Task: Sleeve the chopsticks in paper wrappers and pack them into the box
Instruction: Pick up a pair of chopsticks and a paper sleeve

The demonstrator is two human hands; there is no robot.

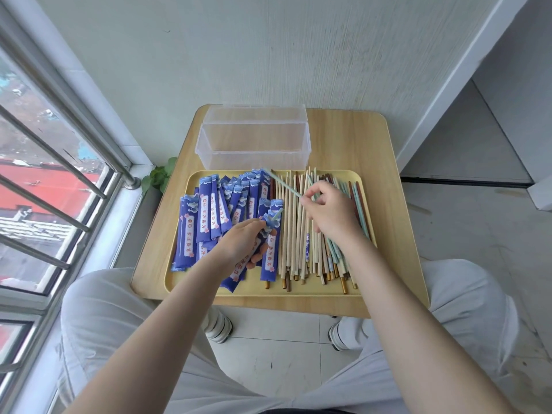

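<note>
Pale green, the slim chopstick [286,185] pinched in the right hand [330,209] slants up and to the left, away from the blue paper wrapper [270,224] gripped by the left hand [243,242]. That sleeve's open mouth, already showing a green tip, lies just below and left of the right-hand fingers. Behind the yellow tray [366,201] stands the clear plastic box [254,144], apparently without sleeved pairs.

A barred window [44,174] fills the left of the frame. Green leaves [158,176] sit just below its sill corner. Grey floor tiles [277,354] lie at the bottom centre.
</note>
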